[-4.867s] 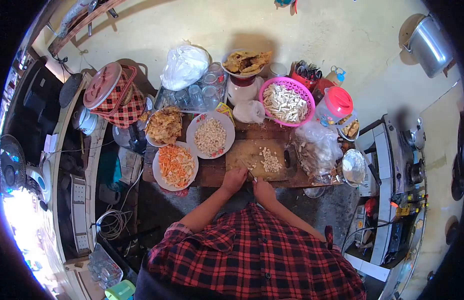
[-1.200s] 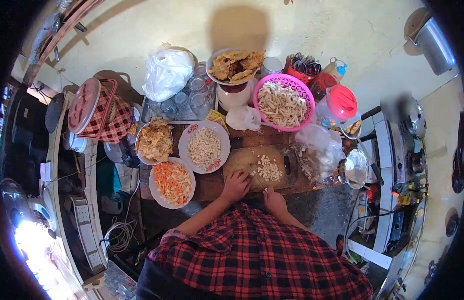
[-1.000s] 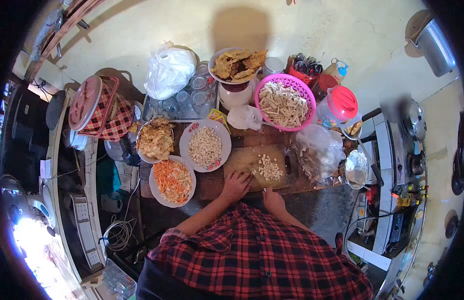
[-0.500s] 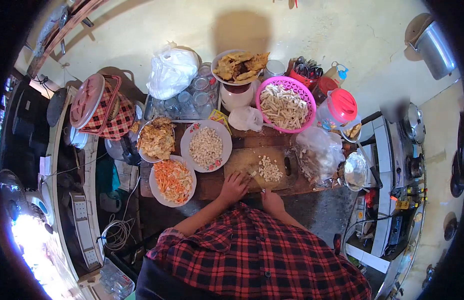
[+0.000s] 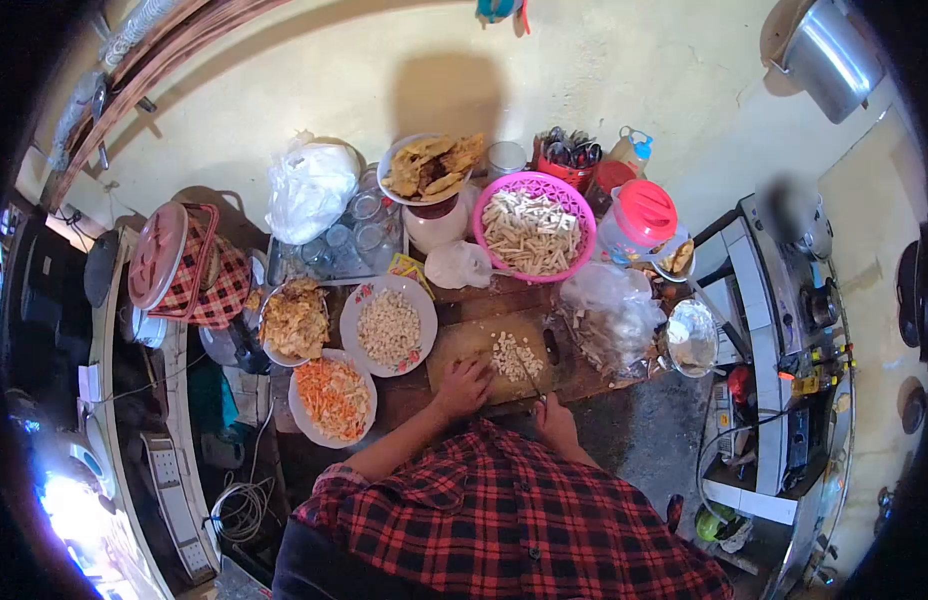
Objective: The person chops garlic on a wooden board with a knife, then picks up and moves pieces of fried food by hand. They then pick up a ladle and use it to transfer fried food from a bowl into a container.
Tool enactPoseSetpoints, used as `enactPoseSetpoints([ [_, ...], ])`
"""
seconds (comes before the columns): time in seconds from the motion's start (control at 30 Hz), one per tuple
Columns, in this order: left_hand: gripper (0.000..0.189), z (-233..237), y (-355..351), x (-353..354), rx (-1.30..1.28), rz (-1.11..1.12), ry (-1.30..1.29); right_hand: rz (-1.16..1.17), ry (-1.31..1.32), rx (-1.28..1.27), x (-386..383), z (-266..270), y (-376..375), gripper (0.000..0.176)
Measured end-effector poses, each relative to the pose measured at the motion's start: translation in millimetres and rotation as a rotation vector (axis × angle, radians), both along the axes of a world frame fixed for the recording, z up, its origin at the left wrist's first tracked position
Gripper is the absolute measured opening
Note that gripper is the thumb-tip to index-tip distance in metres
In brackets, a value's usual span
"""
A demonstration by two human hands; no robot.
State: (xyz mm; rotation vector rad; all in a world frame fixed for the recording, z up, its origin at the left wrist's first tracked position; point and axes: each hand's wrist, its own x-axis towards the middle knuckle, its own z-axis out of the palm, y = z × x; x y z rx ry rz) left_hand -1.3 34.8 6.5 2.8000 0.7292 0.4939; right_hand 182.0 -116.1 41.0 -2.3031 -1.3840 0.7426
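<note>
My right hand is closed round the handle of a knife, its blade reaching over small diced white pieces. These pieces lie on a wooden cutting board. My left hand rests on the board's left part, fingers spread, with nothing visible in it. Left of the board, a flowered plate holds more white dice. A pink basket behind the board is full of pale cut sticks.
Left stand a plate of shredded orange and white vegetables and a bowl of fried food. Glass jars, a white bag and a bowl of fried pieces line the back. A clear plastic bag and a foil-like bowl sit right.
The view has shifted, so the table appears lower and further left. The knife has moved from beside my left fingers to the diced pieces. My left fingers have spread.
</note>
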Motion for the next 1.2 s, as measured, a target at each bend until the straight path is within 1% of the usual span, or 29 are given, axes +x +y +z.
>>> enactPoseSetpoints([
  [0.07,0.039,6.4,13.3,14.1,0.005,-0.032,0.003,-0.055,0.05,0.013,7.9,-2.3,-3.1,0.033],
  [0.1,0.036,10.7,25.1,23.0,-0.017,-0.041,-0.084,-0.065,0.046,0.018,10.8,1.5,-3.0,0.033],
  [0.17,0.03,30.9,53.2,46.9,-0.036,-0.028,-0.213,-0.094,0.095,0.171,12.2,14.2,-4.5,0.032],
  [0.27,0.026,69.5,111.0,94.9,-0.06,-0.018,-0.39,-0.114,0.145,0.162,18.7,24.1,-3.9,0.03],
  [0.33,0.027,72.1,146.9,122.8,0.045,0.086,-0.425,-0.115,0.152,0.185,20.6,30.6,-4.8,0.029],
  [0.4,0.023,73.3,177.1,143.2,-0.003,0.145,-0.347,-0.113,0.157,0.207,24.8,31.3,-4.7,0.028],
  [0.43,0.023,70.7,189.2,152.9,-0.006,0.134,-0.35,-0.112,0.167,0.161,27.0,28.6,-5.3,0.028],
  [0.5,0.019,62.6,207.4,167.8,-0.031,0.29,0.015,-0.12,0.177,0.111,30.6,26.3,-8.3,0.027],
  [0.53,0.019,58.9,214.0,173.5,-0.033,0.282,0.013,-0.076,0.181,0.089,33.1,27.0,-8.2,0.028],
  [0.57,0.017,54.8,219.7,178.2,-0.064,0.308,0.118,-0.031,0.187,0.066,35.8,27.8,-8.1,0.028],
  [0.6,0.016,52.8,224.3,182.4,-0.095,0.336,0.224,-0.036,0.184,0.065,37.9,30.9,-8.1,0.028],
  [0.67,0.018,47.1,232.9,184.6,-0.098,0.307,0.233,0.007,0.212,0.111,39.5,36.4,-8.7,0.028],
  [0.73,0.02,49.5,236.9,184.4,-0.107,0.289,0.25,0.004,0.222,0.093,42.0,28.7,-9.1,0.028],
  [0.8,0.019,55.2,241.3,186.5,-0.182,0.286,0.287,0.009,0.23,0.075,43.9,22.5,-8.5,0.027],
  [0.83,0.019,57.6,238.5,182.8,-0.185,0.295,0.288,0.027,0.225,0.102,44.8,20.4,-7.2,0.027],
  [0.9,0.017,62.5,228.6,170.5,-0.023,0.241,-0.243,0.058,0.224,0.128,45.7,17.2,-3.8,0.027],
  [0.93,0.017,75.1,216.5,163.7,-0.02,0.253,-0.241,0.089,0.195,0.102,45.9,15.6,-0.9,0.029],
  [1.0,0.013,106.5,179.1,145.6,-0.342,0.238,-0.518,0.131,0.172,0.078,44.5,13.1,6.8,0.03],
  [1.07,0.012,100.0,147.4,117.9,-0.312,0.176,-0.567,0.194,0.256,0.039,41.4,9.2,11.1,0.032],
  [1.1,0.013,94.7,131.2,101.5,-0.311,0.13,-0.583,0.207,0.263,0.036,39.6,4.7,13.3,0.032],
  [1.13,0.014,89.9,115.0,83.7,-0.31,0.086,-0.599,0.277,0.256,-0.002,37.8,-2.8,16.1,0.033],
  [1.17,0.015,79.7,100.2,67.0,-0.327,0.12,-0.595,0.348,0.248,-0.039,35.0,-7.6,18.7,0.034],
  [1.2,0.015,67.4,86.8,51.4,-0.343,0.153,-0.592,0.366,0.254,-0.04,31.8,-4.7,22.6,0.034],
])
